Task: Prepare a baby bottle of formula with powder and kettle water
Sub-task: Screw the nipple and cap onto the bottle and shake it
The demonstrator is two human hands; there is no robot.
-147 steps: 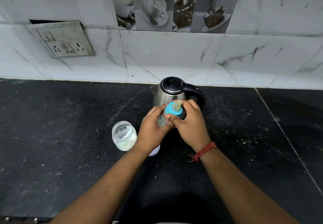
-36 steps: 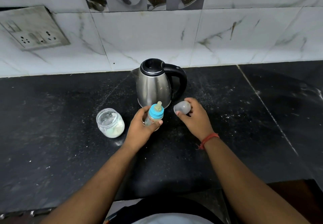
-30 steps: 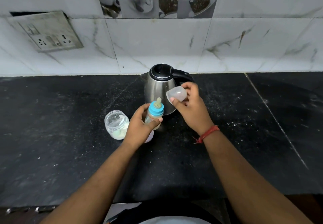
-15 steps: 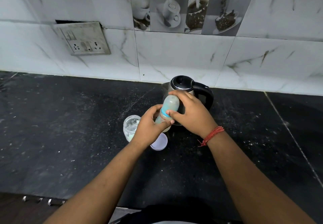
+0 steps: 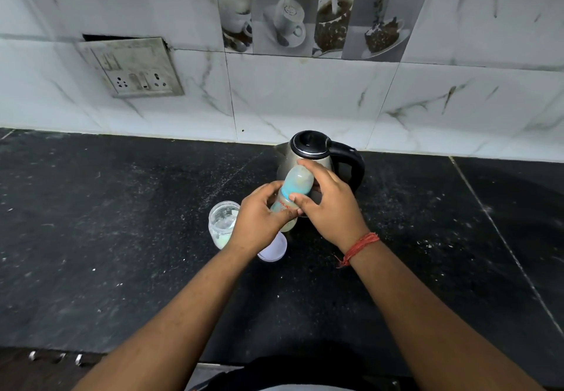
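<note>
A small baby bottle (image 5: 288, 204) with a blue collar stands tilted over the black counter, a clear dome cap (image 5: 299, 179) sitting over its teat. My left hand (image 5: 259, 219) grips the bottle's body from the left. My right hand (image 5: 328, 207) wraps round the cap and collar from the right. Right behind them stands a steel kettle (image 5: 308, 154) with a black lid and handle. An open glass jar (image 5: 222, 224) holding white powder sits just left of my left hand.
A white jar lid (image 5: 274, 248) lies on the black stone counter (image 5: 122, 222) below my left hand. A switch and socket plate (image 5: 132, 68) is set in the tiled wall at the back left. The counter's front edge runs along the bottom.
My right hand brought the clear cap from beside the kettle onto the bottle's teat and now holds it there. The left hand has kept its grip on the bottle.
</note>
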